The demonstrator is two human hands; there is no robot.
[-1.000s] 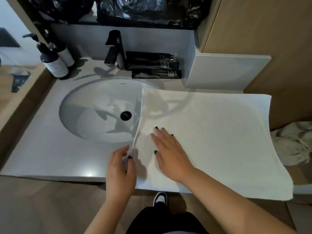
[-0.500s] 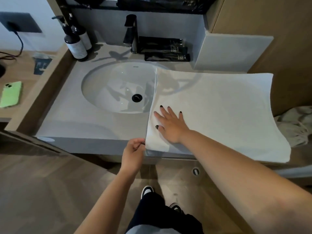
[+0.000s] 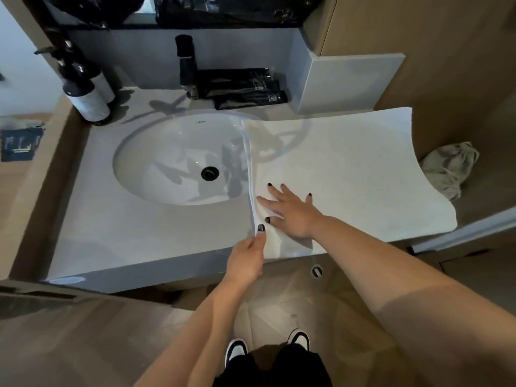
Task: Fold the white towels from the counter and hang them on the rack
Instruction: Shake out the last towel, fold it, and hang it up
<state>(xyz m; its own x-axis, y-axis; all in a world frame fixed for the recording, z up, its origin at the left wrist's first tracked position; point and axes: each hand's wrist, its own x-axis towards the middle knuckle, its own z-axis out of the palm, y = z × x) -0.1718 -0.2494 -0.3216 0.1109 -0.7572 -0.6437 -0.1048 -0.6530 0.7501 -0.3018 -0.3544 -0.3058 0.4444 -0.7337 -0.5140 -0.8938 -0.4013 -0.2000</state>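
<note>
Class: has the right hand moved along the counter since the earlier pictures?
No. The right hand still lies flat on the white towel, fingertips just nearer the person than the sink drain, as before.

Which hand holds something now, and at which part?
The left hand pinches the white towel at its left edge, near the front corner. The right hand only presses flat on it.

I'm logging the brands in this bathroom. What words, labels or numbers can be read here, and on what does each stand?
No text here is sharp enough to quote.
Sink: small dark mark under the back rim, too small to read.
Black tubes: pale lettering, blurred.
Pump bottles: white labels, no print legible.
Blue card: pale markings, blurred.
White towel: no print visible.
</note>
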